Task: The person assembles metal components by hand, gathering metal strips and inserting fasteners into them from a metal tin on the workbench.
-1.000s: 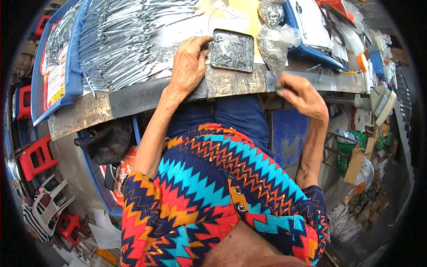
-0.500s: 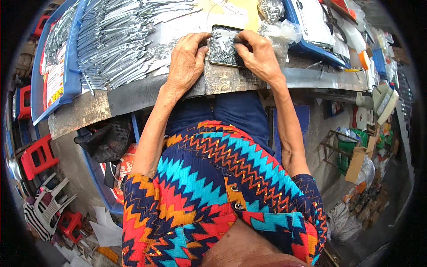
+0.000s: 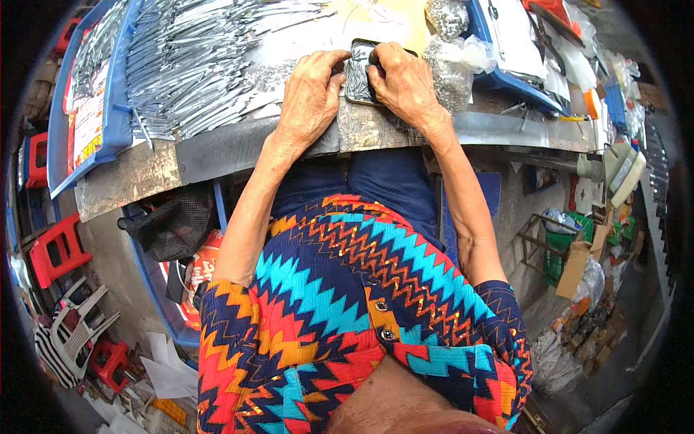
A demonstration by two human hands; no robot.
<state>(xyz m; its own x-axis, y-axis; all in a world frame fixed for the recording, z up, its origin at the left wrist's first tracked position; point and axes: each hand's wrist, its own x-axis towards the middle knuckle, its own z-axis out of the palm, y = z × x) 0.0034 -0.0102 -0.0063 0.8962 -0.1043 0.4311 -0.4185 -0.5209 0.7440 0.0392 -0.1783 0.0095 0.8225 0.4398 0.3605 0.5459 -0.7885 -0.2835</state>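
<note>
A small dark-rimmed tray [image 3: 360, 102] sits near the table's front edge, with many small grey metal pieces [image 3: 357, 77] lying in it. At its left side is my left hand [image 3: 312, 99], thumb and forefinger curled toward each other near the rim; what they pinch, if anything, cannot be made out. My right hand [image 3: 405, 87] reaches over the tray's right part, its fingers bent and closed among the pieces. It covers that side of the tray, and anything in its fingertips is hidden.
Long thin metal strips [image 3: 188, 65] cover the table at left, beside a blue bin [image 3: 116, 108]. Clear plastic bags [image 3: 452, 69] of small parts stand right of the tray. Another blue tray [image 3: 517, 87] lies further right. A red stool [image 3: 59, 249] stands on the floor at left.
My right hand has shifted left, farther over the tray, hiding more of it. The tray sits slightly farther right in view. My left hand stays by the tray's left side.
</note>
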